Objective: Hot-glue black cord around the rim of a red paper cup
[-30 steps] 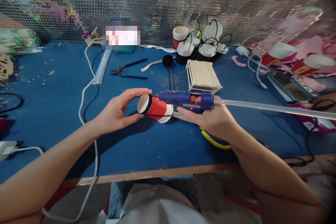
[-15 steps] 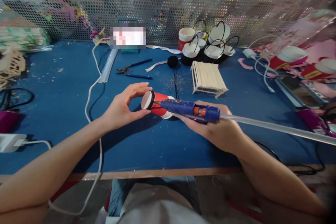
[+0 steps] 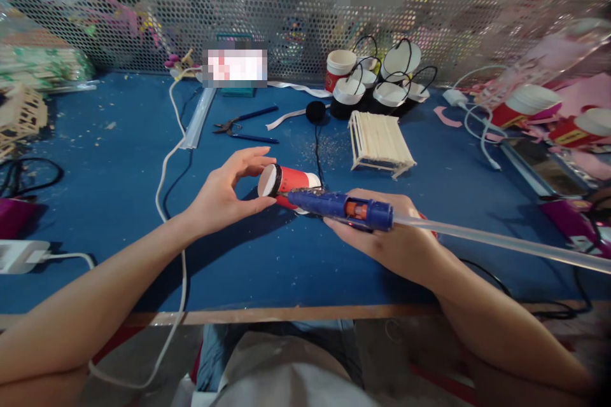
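Note:
My left hand [image 3: 233, 191] grips a red paper cup [image 3: 294, 179] by its base end, thumb below and fingers above. The cup lies on its side, white rim to the right, with black cord wound around the base end. In my right hand [image 3: 386, 235] is a blue hot glue gun [image 3: 329, 205], a long clear glue stick [image 3: 477, 238] sticking out of its back. The gun's nozzle points left and sits at the lower edge of the cord band; whether it touches cannot be made out. Black cord [image 3: 318, 149] runs from behind the cup to a black ball of cord [image 3: 316, 112].
Pliers [image 3: 233, 127] and a bundle of glue sticks [image 3: 198, 117] lie beyond my left hand. A small wooden stick rack [image 3: 380, 143] stands right of centre. Several cups with black handles [image 3: 389, 94] stand behind. A white cable [image 3: 162, 184] crosses the left side.
The glue gun has shifted slightly down and left, its nozzle now at the lower side of the cord band. My left hand and the cup have barely moved.

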`<state>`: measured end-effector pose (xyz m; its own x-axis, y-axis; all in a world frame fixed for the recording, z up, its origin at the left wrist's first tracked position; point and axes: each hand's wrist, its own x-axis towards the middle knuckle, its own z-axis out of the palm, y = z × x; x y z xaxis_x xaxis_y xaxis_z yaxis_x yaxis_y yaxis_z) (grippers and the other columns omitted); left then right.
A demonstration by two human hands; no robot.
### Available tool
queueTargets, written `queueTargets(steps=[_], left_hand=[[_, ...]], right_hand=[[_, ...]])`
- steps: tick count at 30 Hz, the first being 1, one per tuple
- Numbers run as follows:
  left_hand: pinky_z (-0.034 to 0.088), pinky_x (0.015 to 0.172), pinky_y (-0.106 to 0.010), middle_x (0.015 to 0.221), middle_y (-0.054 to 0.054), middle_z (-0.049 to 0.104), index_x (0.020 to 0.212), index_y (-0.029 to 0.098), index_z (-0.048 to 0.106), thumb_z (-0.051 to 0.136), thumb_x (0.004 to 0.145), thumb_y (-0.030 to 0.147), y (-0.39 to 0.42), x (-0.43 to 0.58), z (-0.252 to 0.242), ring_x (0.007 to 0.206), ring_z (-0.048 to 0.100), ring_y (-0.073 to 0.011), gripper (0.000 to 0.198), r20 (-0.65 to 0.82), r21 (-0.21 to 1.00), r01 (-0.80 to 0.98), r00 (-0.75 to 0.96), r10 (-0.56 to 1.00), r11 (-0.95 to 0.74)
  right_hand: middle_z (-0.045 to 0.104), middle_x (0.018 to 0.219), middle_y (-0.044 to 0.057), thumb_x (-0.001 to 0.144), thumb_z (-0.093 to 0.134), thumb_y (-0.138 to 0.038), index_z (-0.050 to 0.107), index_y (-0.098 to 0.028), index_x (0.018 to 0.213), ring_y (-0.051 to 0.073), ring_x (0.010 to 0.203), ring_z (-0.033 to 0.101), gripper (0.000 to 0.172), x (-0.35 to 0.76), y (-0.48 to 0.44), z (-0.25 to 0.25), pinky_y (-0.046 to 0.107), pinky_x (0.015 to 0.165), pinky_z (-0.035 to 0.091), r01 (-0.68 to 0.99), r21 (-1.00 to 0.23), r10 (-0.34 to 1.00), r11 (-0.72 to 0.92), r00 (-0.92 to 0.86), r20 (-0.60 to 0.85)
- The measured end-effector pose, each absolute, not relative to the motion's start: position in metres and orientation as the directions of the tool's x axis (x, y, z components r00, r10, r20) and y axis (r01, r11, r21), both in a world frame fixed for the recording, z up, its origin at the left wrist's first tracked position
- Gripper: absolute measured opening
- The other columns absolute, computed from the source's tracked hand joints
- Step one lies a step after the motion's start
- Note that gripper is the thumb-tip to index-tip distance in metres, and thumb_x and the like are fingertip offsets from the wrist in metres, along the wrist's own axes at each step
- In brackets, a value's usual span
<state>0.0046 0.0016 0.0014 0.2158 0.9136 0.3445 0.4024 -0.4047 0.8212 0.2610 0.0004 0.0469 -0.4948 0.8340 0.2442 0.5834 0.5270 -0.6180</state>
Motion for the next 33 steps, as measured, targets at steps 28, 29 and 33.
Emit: queueTargets(steps=[28, 29, 33], left_hand=[[0.041, 0.107, -0.044, 0.130, -0.010, 0.052, 0.133, 0.029, 0.044, 0.073, 0.068, 0.011, 0.003, -0.001, -0.002, 0.118, 0.054, -0.0260, 0.073, 0.420, 0.783, 0.300, 0.390, 0.819, -0.544], [0.041, 0.107, -0.044, 0.130, -0.010, 0.053, 0.133, 0.029, 0.043, 0.073, 0.069, 0.012, 0.003, -0.001, -0.002, 0.118, 0.054, -0.0257, 0.073, 0.414, 0.788, 0.300, 0.389, 0.823, -0.538], [0.042, 0.106, -0.042, 0.128, -0.009, 0.055, 0.134, 0.029, 0.041, 0.072, 0.070, 0.013, 0.003, -0.002, -0.002, 0.118, 0.055, -0.0244, 0.073, 0.389, 0.807, 0.307, 0.367, 0.845, -0.505]], right_hand=[[0.066, 0.065, 0.001, 0.073, 0.067, -0.037, 0.061, -0.021, 0.070, 0.018, 0.059, 0.061, 0.017, 0.264, 0.021, 0.030, 0.030, 0.055, 0.049, 0.528, -0.747, 0.906, 0.404, -0.344, 0.246], [0.065, 0.064, 0.001, 0.074, 0.066, -0.038, 0.061, -0.021, 0.070, 0.017, 0.058, 0.060, 0.018, 0.264, 0.019, 0.031, 0.029, 0.054, 0.047, 0.529, -0.740, 0.901, 0.414, -0.355, 0.250], [0.054, 0.052, -0.001, 0.076, 0.062, -0.037, 0.060, -0.022, 0.065, 0.013, 0.048, 0.049, 0.019, 0.265, 0.012, 0.042, 0.027, 0.046, 0.039, 0.573, -0.680, 0.880, 0.458, -0.403, 0.252]])
